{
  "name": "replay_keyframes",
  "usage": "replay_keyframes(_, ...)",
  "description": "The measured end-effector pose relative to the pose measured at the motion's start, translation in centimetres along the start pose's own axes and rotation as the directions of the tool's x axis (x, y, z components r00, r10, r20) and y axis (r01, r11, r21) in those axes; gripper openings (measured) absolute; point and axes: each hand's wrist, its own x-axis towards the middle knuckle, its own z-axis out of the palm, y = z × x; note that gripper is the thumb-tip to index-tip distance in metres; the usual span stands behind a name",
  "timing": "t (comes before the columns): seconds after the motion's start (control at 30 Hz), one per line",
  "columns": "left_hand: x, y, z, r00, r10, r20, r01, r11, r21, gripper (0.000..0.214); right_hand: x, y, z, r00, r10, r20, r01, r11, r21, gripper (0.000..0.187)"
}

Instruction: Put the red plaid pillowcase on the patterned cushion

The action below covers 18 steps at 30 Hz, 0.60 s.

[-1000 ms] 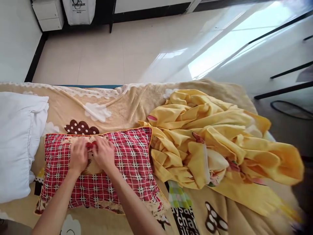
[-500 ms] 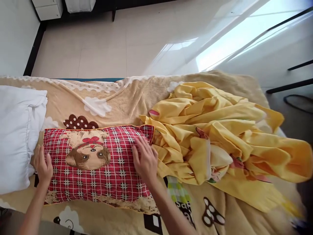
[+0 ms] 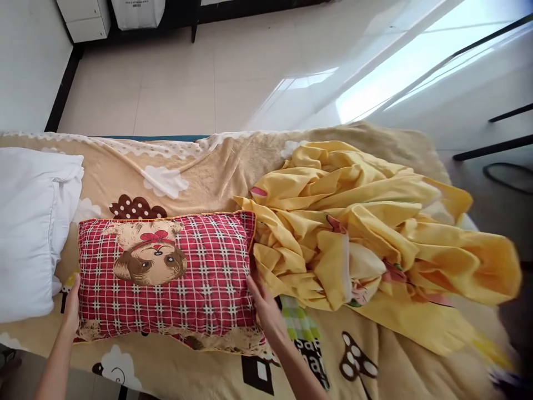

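A red checked pillow [image 3: 195, 278] with a puppy picture lies on the beige patterned blanket [image 3: 208, 172] that covers the bed. My left hand [image 3: 71, 308] grips the pillow's left end, fingers tucked behind the edge. My right hand [image 3: 264, 308] holds the pillow's right end near its lower corner, fingers partly hidden under the edge. A crumpled yellow sheet [image 3: 366, 233] is heaped just right of the pillow, touching its right side.
A white pillow [image 3: 29, 228] lies at the left end of the bed, close to my left hand. Beyond the bed is a pale tiled floor [image 3: 200, 72] with a white cabinet [image 3: 85, 16] at the far wall.
Both hands slid from the middle of the pillow out to its two ends, then lower along the edges. The pillow now shows its puppy picture fully.
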Motion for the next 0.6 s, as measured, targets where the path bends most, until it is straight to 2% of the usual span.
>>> replay_keyframes(0.03, -0.2, 0.5, -0.3, 0.995, -0.057, 0.078, 0.062, 0.996, -0.061, 0.061, -0.7, 0.1, 0.1, 0.991, 0.087, 0.105, -0.096, 0.992, 0.087, 0.078)
replay_keyframes(0.07, -0.5, 1.0, -0.6, 0.994, -0.059, 0.094, 0.067, 0.994, -0.088, 0.059, -1.5, 0.1, 0.4, 0.975, 0.13, 0.18, -0.159, 0.975, 0.156, 0.075)
replay_keyframes(0.1, -1.0, 1.8, -0.9, 0.998, -0.027, 0.052, 0.031, 0.995, -0.09, 0.059, -2.2, 0.1, 0.6, 0.966, 0.146, 0.213, -0.191, 0.959, 0.208, 0.07)
replay_keyframes(0.13, -1.5, 2.6, -1.3, 0.999, 0.027, -0.04, -0.03, 0.997, -0.068, 0.058, -2.9, -0.1, 0.6, 0.969, 0.137, 0.205, -0.186, 0.952, 0.242, 0.065)
replay_keyframes(0.17, -2.1, 3.4, -1.9, 0.983, 0.092, -0.161, -0.096, 0.995, -0.017, 0.058, -3.4, -0.2, 0.4, 0.981, 0.101, 0.165, -0.141, 0.957, 0.252, 0.059)
replay_keyframes(0.23, -3.0, 4.7, -3.1, 0.907, 0.231, -0.352, -0.177, 0.968, 0.179, 0.06, -4.1, -0.2, -0.6, 0.999, -0.01, 0.054, 0.0, 0.983, 0.185, 0.054)
replay_keyframes(0.3, -3.5, 4.7, -4.0, 0.848, 0.371, -0.378, -0.218, 0.895, 0.388, 0.061, -4.3, 0.4, -1.8, 0.993, -0.117, -0.029, 0.119, 0.991, 0.058, 0.058)
replay_keyframes(0.37, -3.4, 3.1, -4.0, 0.84, 0.425, -0.336, -0.229, 0.841, 0.491, 0.063, -4.0, 1.9, -2.7, 0.982, -0.171, -0.082, 0.168, 0.985, -0.041, 0.062)
replay_keyframes(0.43, -2.8, 0.1, -3.5, 0.858, 0.42, -0.296, -0.249, 0.844, 0.475, 0.067, -3.4, 4.3, -3.1, 0.982, -0.166, -0.085, 0.161, 0.985, -0.07, 0.067)
replay_keyframes(0.53, -1.3, -5.7, -3.6, 0.923, 0.355, -0.149, -0.282, 0.888, 0.363, 0.076, -3.2, 8.9, -3.6, 0.992, -0.101, -0.078, 0.096, 0.993, -0.072, 0.076)
replay_keyframes(0.6, -0.4, -9.0, -4.4, 0.976, 0.212, -0.057, -0.186, 0.936, 0.299, 0.079, -3.9, 11.6, -3.8, 0.996, -0.064, -0.06, 0.06, 0.996, -0.063, 0.072)
